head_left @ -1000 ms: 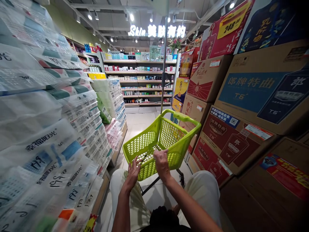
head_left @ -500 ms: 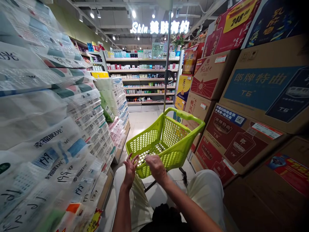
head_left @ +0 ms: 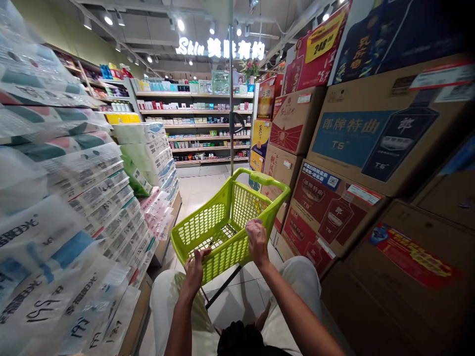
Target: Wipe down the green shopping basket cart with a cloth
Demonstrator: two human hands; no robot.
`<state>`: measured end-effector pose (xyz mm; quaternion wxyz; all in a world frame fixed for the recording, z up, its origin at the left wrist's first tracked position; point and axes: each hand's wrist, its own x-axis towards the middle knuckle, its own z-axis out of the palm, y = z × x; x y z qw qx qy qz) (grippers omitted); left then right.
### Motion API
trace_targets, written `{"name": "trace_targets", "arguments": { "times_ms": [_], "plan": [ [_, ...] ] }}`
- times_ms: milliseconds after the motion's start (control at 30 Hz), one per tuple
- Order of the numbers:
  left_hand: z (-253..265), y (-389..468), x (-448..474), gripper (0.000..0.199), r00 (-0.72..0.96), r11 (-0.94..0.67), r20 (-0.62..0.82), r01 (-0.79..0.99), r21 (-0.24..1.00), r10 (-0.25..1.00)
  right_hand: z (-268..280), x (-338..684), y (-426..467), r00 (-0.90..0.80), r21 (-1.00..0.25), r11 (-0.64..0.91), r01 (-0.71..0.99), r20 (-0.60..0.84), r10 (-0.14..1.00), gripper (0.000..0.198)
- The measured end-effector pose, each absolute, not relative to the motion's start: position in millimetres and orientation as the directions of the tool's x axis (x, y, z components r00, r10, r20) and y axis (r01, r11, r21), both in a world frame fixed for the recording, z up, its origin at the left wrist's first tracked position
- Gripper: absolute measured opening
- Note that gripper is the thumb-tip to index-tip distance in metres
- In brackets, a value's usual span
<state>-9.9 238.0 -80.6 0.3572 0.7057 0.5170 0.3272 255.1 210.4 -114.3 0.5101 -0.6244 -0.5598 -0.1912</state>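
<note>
A lime-green shopping cart point(head_left: 208, 220) with a perforated plastic basket stands between my knees, its handle bar on the far right side. My left hand point(head_left: 195, 271) is closed at the near left corner of the basket, the fingers bent over the rim. At the basket's near right side is my right hand point(head_left: 258, 242), its fingers curled closed against the rim. Something pale shows at those fingertips, too small and blurred to name. No goods are visible on the basket's floor.
Plastic-wrapped paper packs point(head_left: 107, 207) are stacked close on the left. Printed cardboard cartons point(head_left: 345, 128) rise on the right. A thin upright pole point(head_left: 231, 99) stands beyond the cart, before stocked shelves point(head_left: 193, 126). My knees point(head_left: 302, 277) flank the cart.
My left hand has come from spread fingers to closed at the basket rim. My right hand has moved right along the side. The view has turned right.
</note>
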Motion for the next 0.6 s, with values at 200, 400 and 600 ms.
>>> {"name": "trace_targets", "arguments": {
  "times_ms": [200,400,600],
  "plan": [
    [-58.8,234.8,17.5,0.084,0.224,-0.134,-0.019,0.648,0.750,0.974,-104.6,283.0,222.8,0.728,-0.785,0.105,0.611,0.609,0.314,0.041],
    [-67.4,239.0,19.8,0.081,0.217,-0.158,0.018,0.650,0.743,0.976,-104.4,297.5,230.1,0.806,-0.897,0.186,0.401,0.442,0.393,0.036],
    [-72.7,239.4,21.8,0.078,0.188,-0.173,0.060,0.669,0.723,0.980,-101.8,311.4,236.1,0.894,-0.959,0.201,0.202,0.264,0.362,0.038]
  ]
}}
